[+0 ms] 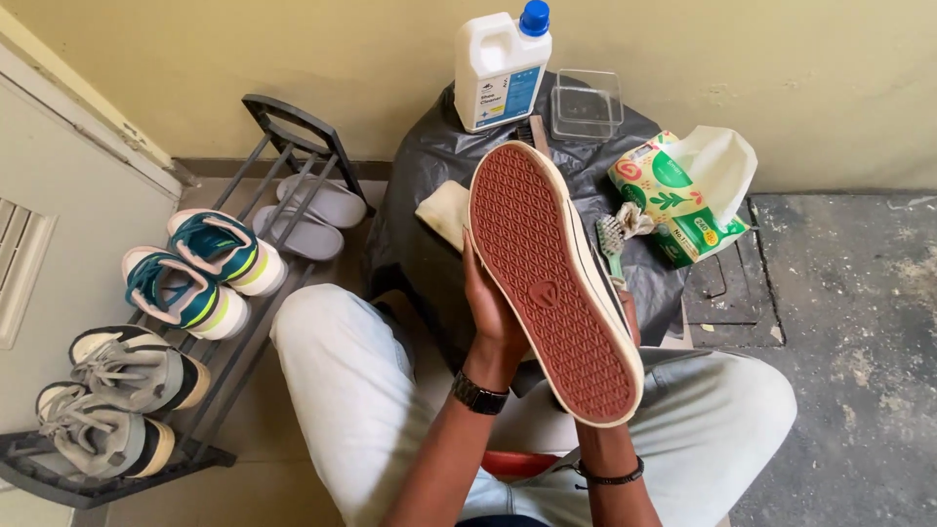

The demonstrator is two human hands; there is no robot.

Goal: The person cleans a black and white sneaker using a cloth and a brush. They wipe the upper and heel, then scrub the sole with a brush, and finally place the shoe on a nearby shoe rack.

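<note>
At the centre of the frame, the left hand point(493, 303) and the mostly hidden right hand point(630, 314) both grip a sole-up shoe point(551, 278).

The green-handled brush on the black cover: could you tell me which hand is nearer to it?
Right. The right hand, behind the shoe, sits just below the brush; the left hand grips the shoe's opposite edge.

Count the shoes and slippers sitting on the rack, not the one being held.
6. Two grey slippers at the rack's far end, two teal-and-white sneakers in the middle, two grey sneakers nearest. Lower tiers, if any, are hidden.
</note>
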